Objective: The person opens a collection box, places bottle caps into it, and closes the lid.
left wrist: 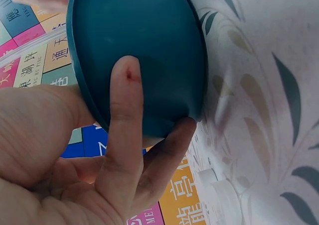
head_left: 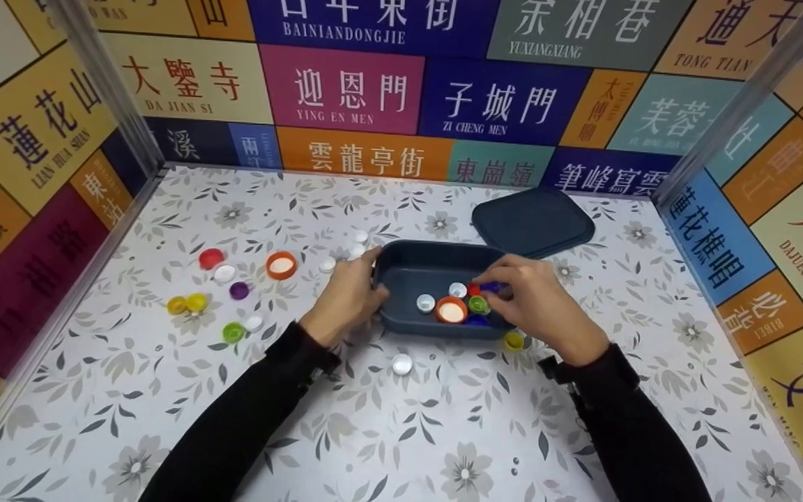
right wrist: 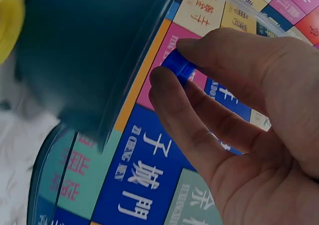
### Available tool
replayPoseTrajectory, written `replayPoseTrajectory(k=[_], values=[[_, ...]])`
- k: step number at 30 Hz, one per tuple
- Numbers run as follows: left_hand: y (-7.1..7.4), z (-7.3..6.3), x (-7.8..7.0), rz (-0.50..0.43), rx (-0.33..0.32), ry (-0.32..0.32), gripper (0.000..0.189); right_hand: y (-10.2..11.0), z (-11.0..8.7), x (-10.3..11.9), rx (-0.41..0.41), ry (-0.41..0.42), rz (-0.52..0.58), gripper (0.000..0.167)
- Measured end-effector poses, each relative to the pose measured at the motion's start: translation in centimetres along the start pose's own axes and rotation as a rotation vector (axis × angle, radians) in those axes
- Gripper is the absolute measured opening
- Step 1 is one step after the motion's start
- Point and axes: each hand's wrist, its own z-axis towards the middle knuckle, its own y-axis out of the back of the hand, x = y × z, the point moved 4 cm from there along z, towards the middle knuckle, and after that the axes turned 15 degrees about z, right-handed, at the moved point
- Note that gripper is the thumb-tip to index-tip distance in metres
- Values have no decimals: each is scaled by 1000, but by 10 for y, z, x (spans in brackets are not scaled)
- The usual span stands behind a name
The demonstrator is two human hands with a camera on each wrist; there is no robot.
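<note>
A dark blue-green plastic container stands on the table with several bottle caps in its right half. My left hand grips its left end; the left wrist view shows fingers against the outer wall. Over the right end, my right hand pinches a small blue bottle cap between thumb and fingertips. Inside the container lie an orange-rimmed cap, white caps, a green cap and a red cap, the last partly hidden by the right hand.
A dark lid lies behind the container. Left of it are loose caps: red, orange-rimmed, purple, yellow and green. A white cap and a yellow cap lie in front. Printed panels enclose the table.
</note>
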Motion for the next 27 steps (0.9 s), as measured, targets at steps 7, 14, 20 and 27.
replayPoseTrajectory(k=[7, 14, 20, 27], values=[[1, 0, -1, -5, -11, -7, 81, -29, 25, 21, 52, 32, 23, 23], [1, 1, -2, 11, -31, -23, 78, -59, 43, 36, 154, 22, -3, 22], [1, 3, -1, 37, -29, -18, 77, -76, 55, 38, 218, 36, -13, 20], [0, 3, 0, 39, 1, 16, 79, -87, 62, 34, 267, 3, -4, 19]])
